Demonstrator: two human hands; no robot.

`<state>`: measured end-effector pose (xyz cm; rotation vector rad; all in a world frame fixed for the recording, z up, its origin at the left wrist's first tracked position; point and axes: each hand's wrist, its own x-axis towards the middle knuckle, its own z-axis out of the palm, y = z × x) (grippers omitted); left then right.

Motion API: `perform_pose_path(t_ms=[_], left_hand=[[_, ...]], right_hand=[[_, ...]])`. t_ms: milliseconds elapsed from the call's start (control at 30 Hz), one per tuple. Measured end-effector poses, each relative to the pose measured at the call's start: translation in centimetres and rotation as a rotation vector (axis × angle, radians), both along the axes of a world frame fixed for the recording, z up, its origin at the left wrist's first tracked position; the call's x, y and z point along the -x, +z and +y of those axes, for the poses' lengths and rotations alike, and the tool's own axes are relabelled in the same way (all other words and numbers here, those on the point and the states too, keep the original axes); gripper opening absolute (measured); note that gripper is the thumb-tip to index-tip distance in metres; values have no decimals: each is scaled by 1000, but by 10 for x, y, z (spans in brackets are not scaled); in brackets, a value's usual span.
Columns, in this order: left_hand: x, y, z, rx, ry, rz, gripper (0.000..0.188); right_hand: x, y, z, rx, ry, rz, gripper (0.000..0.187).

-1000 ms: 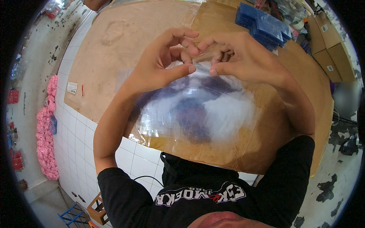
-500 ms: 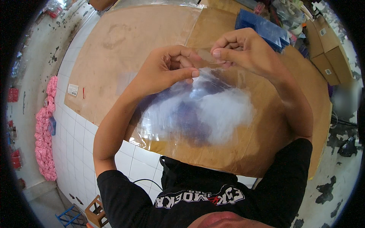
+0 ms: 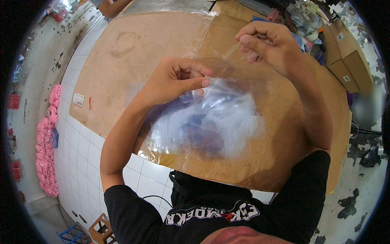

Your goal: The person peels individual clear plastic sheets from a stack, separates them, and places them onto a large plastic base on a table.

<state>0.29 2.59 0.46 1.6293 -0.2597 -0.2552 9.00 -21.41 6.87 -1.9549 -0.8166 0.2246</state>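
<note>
My left hand [image 3: 174, 81] pinches the top edge of a clear plastic bag [image 3: 211, 122] that hangs in front of me, with something dark blue showing blurred through it. My right hand [image 3: 268, 42] is raised up and to the right, its thumb and fingers pinched on a thin clear strip [image 3: 233, 53] that runs back toward the bag's top. Both hands are over a table covered in brown cardboard [image 3: 134, 53].
Brown cardboard boxes [image 3: 345, 57] stand at the right edge of the table. A blue stack [image 3: 300, 40] lies partly hidden behind my right hand. A pink bundle [image 3: 46, 142] hangs at the left over the white tiled floor [image 3: 81, 142]. Another person's arm [image 3: 111, 6] shows at the top.
My right hand has pulled away up and to the right from my left hand, drawing the clear strip off the bag's top. My left hand has stayed on the bag.
</note>
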Motion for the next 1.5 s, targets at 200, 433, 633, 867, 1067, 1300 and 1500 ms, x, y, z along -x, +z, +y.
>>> perform_pose_path(t_ms=[200, 433, 633, 867, 1067, 1300, 1500], left_hand=[[-4, -17, -5, -43, -9, -352, 23], [8, -1, -18, 36, 54, -97, 19], [15, 5, -22, 100, 134, -118, 16], [10, 8, -13, 125, -98, 78, 9], [13, 9, -6, 210, -452, 277, 10], [17, 12, 1, 305, -718, 388, 12], [1, 27, 24, -2, -444, 419, 17]], right_hand=[[3, 1, 4, -154, -60, -29, 15], [8, 14, 0, -156, -151, -188, 19], [7, 18, 1, -130, -336, -390, 18], [-17, 25, -19, -278, -393, -497, 18], [-20, 40, -26, -358, -309, -440, 12], [-18, 41, -26, -347, -308, -397, 12], [-8, 49, -26, -336, -329, -226, 12]])
